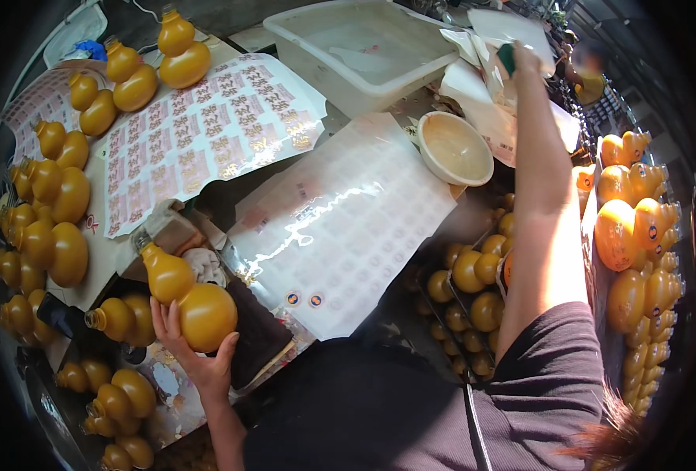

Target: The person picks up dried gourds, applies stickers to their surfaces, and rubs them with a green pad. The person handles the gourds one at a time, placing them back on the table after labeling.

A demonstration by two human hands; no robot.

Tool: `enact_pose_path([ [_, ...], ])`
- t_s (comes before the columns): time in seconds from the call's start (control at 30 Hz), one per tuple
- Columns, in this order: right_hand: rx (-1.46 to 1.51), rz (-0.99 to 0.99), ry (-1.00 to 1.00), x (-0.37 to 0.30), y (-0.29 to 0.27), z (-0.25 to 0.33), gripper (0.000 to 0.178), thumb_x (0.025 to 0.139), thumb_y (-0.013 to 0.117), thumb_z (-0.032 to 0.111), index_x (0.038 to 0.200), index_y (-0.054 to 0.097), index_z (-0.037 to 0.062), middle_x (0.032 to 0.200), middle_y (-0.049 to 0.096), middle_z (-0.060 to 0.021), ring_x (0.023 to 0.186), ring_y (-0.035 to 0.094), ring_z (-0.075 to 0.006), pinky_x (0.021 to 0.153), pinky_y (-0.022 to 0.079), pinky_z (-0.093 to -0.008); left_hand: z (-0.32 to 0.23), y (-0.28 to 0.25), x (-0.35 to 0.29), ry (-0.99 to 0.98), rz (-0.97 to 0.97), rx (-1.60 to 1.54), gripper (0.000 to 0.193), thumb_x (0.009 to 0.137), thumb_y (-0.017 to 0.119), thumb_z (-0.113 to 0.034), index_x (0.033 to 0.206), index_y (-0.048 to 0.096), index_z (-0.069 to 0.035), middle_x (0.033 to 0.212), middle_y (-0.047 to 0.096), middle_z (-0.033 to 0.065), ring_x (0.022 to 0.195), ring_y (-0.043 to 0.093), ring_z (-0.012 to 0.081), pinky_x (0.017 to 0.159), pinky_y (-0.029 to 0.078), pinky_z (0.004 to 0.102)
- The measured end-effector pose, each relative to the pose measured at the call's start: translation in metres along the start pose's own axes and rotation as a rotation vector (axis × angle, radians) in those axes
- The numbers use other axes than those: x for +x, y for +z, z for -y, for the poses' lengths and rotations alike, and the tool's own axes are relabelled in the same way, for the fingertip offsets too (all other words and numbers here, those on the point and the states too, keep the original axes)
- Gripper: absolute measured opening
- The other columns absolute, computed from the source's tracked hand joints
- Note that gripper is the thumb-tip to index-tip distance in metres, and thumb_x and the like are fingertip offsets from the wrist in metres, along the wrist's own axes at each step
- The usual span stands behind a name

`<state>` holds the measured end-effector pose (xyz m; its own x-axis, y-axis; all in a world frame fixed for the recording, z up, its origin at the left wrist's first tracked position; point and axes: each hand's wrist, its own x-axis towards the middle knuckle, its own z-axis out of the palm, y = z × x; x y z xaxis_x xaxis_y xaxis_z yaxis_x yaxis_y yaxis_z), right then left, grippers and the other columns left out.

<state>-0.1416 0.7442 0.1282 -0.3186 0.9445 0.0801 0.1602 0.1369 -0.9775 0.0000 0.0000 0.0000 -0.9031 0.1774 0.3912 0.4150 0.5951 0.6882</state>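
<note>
The left hand [199, 363] grasped an amber gourd bottle [208, 312] beside a sticker sheet [348, 235]; a steady, cupped hold best suited its smooth bulb. The right hand [527, 60], blurred, seemingly clutched a green item [506, 58].

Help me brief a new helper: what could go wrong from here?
The tilted gourd-shaped bottle might slip: the left hand grips it low, on its smooth, wide bulb, while the right hand is stretched far off.
The white bowl sits by the corner of the sticker sheet, so the right forearm could perhaps catch it on the way back.
</note>
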Motion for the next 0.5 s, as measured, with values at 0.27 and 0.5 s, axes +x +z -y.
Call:
enact_pose_path([
  [0.27,-0.092,0.611,0.034,-0.13,0.09,-0.015,0.028,0.076,0.07,0.03,0.091,0.069,0.0066,0.087,0.058,-0.0049,0.074,0.053,-0.0164,0.068,0.047,-0.0334,-0.003,0.002,-0.005,-0.005,-0.022,0.088,0.105,0.062,0.088,-0.024,0.146,0.027,-0.011,0.152,0.023,0.0165,0.138,0.027,0.0351,0.111,0.027,0.0476],
  [0.5,-0.179,0.746,-0.076,-0.107,0.163,-0.032,0.028,0.076,0.071,0.026,0.092,0.07,0.004,0.092,0.063,-0.0082,0.08,0.056,-0.0181,0.071,0.047,-0.0327,0.009,0.021,-0.013,0.056,-0.13,0.153,0.103,0.066,0.084,-0.039,0.145,0.026,-0.01,0.149,0.028,0.0175,0.136,0.03,0.0376,0.11,0.027,0.0498],
])
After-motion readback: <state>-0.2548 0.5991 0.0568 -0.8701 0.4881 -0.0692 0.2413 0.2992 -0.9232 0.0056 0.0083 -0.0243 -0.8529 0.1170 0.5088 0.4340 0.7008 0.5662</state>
